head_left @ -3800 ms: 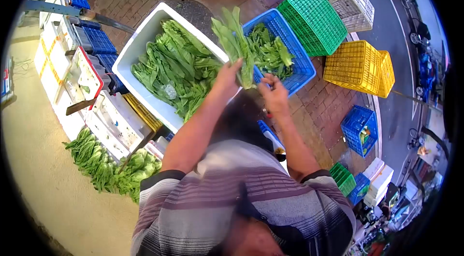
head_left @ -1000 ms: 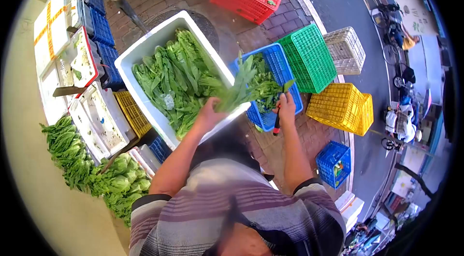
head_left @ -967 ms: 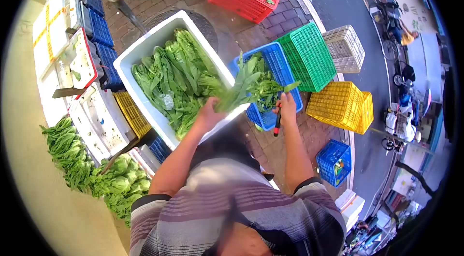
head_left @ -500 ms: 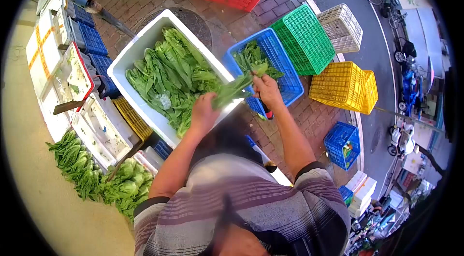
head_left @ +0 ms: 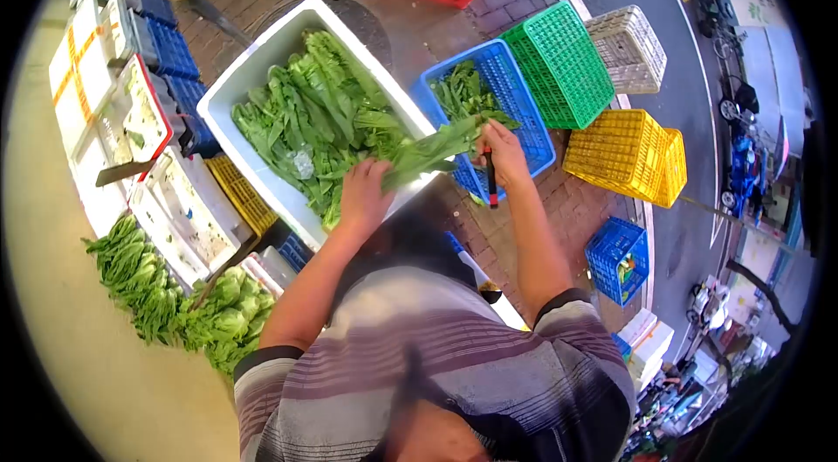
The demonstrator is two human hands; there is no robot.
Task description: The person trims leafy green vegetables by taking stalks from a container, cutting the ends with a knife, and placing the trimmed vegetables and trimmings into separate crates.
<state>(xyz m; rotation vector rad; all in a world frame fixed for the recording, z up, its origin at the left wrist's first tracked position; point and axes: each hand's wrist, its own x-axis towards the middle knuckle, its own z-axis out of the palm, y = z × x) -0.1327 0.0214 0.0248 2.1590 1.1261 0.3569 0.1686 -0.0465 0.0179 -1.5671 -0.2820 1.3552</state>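
One bunch of greens (head_left: 436, 149) crosses the edge of the white box (head_left: 262, 60), my left hand (head_left: 363, 196) curled around one end, my right hand (head_left: 507, 154) closed on a red-and-black handle (head_left: 491, 176) at the other; handling looks unfinished, more greens (head_left: 310, 117) heaped inside, fewer in the blue basket (head_left: 515, 85).

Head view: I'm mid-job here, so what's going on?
A person's left hand grips a leafy bunch across the white box edge. The right hand, at the bunch's other end, holds a red-and-black handle. More greens lie in the box; cut-looking leaves lie in the blue crate beside it.
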